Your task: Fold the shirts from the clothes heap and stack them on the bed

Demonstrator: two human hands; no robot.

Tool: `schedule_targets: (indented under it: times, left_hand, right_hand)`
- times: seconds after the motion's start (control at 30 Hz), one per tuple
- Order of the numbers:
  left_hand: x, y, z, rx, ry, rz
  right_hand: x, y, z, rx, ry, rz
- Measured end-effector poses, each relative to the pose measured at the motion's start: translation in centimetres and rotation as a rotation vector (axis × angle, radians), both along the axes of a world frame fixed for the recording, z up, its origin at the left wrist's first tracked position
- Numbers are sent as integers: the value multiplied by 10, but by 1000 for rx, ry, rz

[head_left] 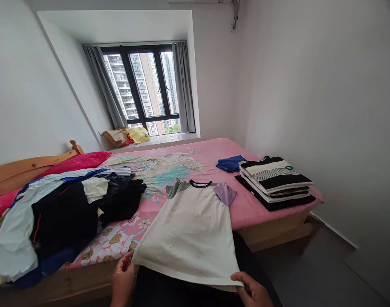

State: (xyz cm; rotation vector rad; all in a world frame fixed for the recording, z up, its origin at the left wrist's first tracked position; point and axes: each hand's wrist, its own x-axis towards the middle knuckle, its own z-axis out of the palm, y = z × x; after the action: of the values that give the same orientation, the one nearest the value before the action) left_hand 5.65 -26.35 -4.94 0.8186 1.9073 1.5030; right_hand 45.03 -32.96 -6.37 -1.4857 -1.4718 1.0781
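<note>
A cream T-shirt [188, 230] with a dark collar, one grey-green sleeve and one purple sleeve lies spread out, its collar end on the pink bedsheet. Its hem hangs past the bed's front edge, over my dark-clothed lap. My left hand [122, 275] pinches the left hem corner between thumb and fingers. At the right hem corner, my right hand [250, 290] grips the cloth the same way. Between the two hands the hem is stretched fairly straight.
A loose heap of clothes [67, 213] covers the bed's left side. To the right sit a stack of folded shirts [274, 179] and a blue folded garment [230, 163]. Paper bags [137, 135] stand on the windowsill. The wooden bed frame [278, 234] runs along the front.
</note>
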Motion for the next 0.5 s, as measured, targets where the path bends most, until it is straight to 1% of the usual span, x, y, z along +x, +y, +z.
schedule_targets:
  times: [0.03,0.07,0.13,0.2,0.27,0.3,0.37,0.43,0.5]
  left_hand:
    - [15,-7,4,35,108,-73]
    - [34,-16,8,63,200,-187]
    - [80,-33,13,98,388,-486]
    - [130,-45,14,132,556,-786]
    - [175,-47,15,176,690,-967]
    - [194,-45,16,204,739,-1014]
    - [222,-36,21,244,789,-1029]
    - [236,-28,29,251,781,-1001]
    - [238,-25,35,250,756,-999]
  right_hand:
    - [-3,-1,6,10,11,3]
    - [-7,-2,12,15,17,21]
    - [-13,-2,24,8,26,86]
    - [-18,0,36,3,38,130]
    - [-22,2,46,29,54,147]
    - [-24,2,50,48,61,154]
    - [-25,3,53,86,77,176]
    - [-23,5,53,108,129,171]
    - [-18,13,47,83,254,93]
